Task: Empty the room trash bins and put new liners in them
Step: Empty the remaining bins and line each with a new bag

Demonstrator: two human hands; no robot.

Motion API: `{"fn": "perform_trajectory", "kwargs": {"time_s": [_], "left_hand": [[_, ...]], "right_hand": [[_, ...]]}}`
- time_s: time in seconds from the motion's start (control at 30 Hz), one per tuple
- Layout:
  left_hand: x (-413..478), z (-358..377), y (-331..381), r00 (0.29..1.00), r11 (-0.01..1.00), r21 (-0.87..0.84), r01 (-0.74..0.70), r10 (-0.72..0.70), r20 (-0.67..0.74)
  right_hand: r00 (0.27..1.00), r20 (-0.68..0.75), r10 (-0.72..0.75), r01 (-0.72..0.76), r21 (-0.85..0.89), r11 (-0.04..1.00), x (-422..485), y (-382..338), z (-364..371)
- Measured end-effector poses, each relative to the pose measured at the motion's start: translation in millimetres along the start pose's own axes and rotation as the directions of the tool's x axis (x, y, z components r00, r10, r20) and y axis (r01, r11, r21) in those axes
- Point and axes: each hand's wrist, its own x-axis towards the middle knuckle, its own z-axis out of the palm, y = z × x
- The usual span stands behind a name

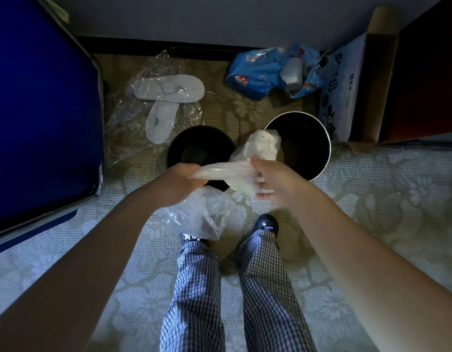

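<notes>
Trash bins: two round black bins stand side by side on the floor, just beyond the person's feet; the left bin [184, 138] is all black, the right bin [308, 138] has a pale metal rim. No liner shows inside either one.
Liner: a thin, clear plastic liner [220, 170] is pulled into a twisted band between the two hands, above the near edges of the bins.
Left hand [184, 177]: fingers curled around one end of the band. A crumpled clear bag [199, 217] hangs just below this hand, over the left shoe.
Right hand [273, 179]: thumb and fingers pinch the other end; a whitish bunch of plastic [260, 146] rises from the grip, in front of the right bin.
Floor: pale patterned carpet [372, 199].
Behind the bins: a pair of white slippers [169, 92] in clear wrap on the left; a torn blue packet [258, 72] on the right.
Far right: an open cardboard box [372, 85] with a printed white and blue sheet inside.
Far left: a large blue panel [42, 110] with a metal edge.
Person: checked trousers [194, 288] and dark shoes [267, 226] with small star charms.
</notes>
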Motion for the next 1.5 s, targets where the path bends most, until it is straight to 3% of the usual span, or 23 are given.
{"fn": "perform_trajectory", "kwargs": {"time_s": [0.1, 0.17, 0.23, 0.33, 0.4, 0.5, 0.53, 0.57, 0.67, 0.7, 0.77, 0.9, 1.03, 1.13, 1.3, 1.43, 1.5], "left_hand": [[-5.3, 1.5, -4.1, 0.998, 0.994, 0.086, -0.065, 0.064, 0.021], [-10.2, 4.9, -3.7, 0.994, 0.979, 0.171, -0.111, 0.105, 0.043], [-12.9, 9.8, -4.4, 0.988, 0.953, 0.26, -0.153, 0.147, 0.041], [-18.3, 18.4, -5.8, 0.981, 0.92, 0.343, -0.19, 0.191, 0.03], [-18.4, 24.3, -5.7, 0.976, 0.947, 0.238, -0.214, 0.218, 0.009], [-17.4, 24.9, -4.3, 0.988, 0.985, -0.082, -0.153, 0.154, 0.008], [-18.3, 23.1, -3.4, 0.993, 0.972, -0.211, -0.101, 0.113, 0.045], [-18.2, 20.1, -5.8, 0.993, 0.936, -0.35, -0.039, 0.076, 0.094], [-23.5, 12.5, -6.3, 0.986, 0.691, -0.71, 0.138, -0.031, 0.161], [-22.7, 11.9, -8.1, 0.984, 0.662, -0.73, 0.17, -0.074, 0.163], [-19.7, 14.7, -9.1, 0.975, 0.697, -0.682, 0.221, -0.17, 0.143], [-10.5, 19.0, -8.8, 0.962, 0.793, -0.561, 0.236, -0.274, 0.018], [-9.2, 24.3, 4.3, 0.963, 0.889, -0.457, 0.027, -0.146, -0.226], [-16.2, 24.6, 17.4, 0.937, 0.942, -0.28, -0.186, 0.084, -0.339], [-23.9, 24.0, 19.8, 0.901, 0.866, -0.287, -0.41, 0.335, -0.275], [-20.2, 23.2, 23.8, 0.902, 0.879, -0.302, -0.37, 0.263, -0.342], [-15.1, 17.2, 27.5, 0.869, 0.897, -0.237, -0.373, 0.248, -0.428]], "right_hand": [[1.0, -0.017, 0.01, -0.012, -0.171, 0.985, -0.6, 2.6, -1.3], [1.0, 0.008, 0.015, -0.013, -0.135, 0.991, -0.2, 6.0, -3.0], [0.996, 0.085, -0.019, 0.011, 0.085, 0.996, 2.4, 8.8, -3.0], [0.989, 0.116, -0.095, 0.033, 0.453, 0.891, 7.4, 13.7, 4.1], [0.986, 0.072, -0.153, 0.078, 0.611, 0.787, 8.7, 15.5, 10.4], [0.978, 0.056, -0.201, 0.068, 0.827, 0.558, 6.9, 13.1, 14.3], [0.971, 0.066, -0.229, 0.064, 0.854, 0.516, 6.5, 12.2, 13.4], [0.964, 0.073, -0.256, 0.08, 0.838, 0.539, 6.6, 11.5, 11.8], [0.953, 0.1, -0.285, 0.19, 0.536, 0.822, 5.3, 13.2, 10.7], [0.951, 0.108, -0.289, 0.229, 0.381, 0.896, 5.2, 14.6, 10.5], [0.932, 0.144, -0.331, 0.329, 0.044, 0.943, 2.3, 16.5, 10.5], [0.887, 0.353, -0.299, 0.442, -0.458, 0.771, -11.5, 9.4, 12.5], [0.874, 0.448, -0.19, 0.475, -0.701, 0.532, -18.4, -2.8, 19.2], [0.87, 0.468, -0.157, 0.489, -0.776, 0.399, -23.2, -11.5, 24.7], [0.823, 0.553, -0.13, 0.564, -0.766, 0.309, -32.3, -30.8, 31.8], [0.776, 0.609, -0.166, 0.63, -0.733, 0.257, -41.4, -39.9, 25.9], [0.752, 0.586, -0.301, 0.654, -0.72, 0.231, -43.1, -38.8, 24.1]]}}
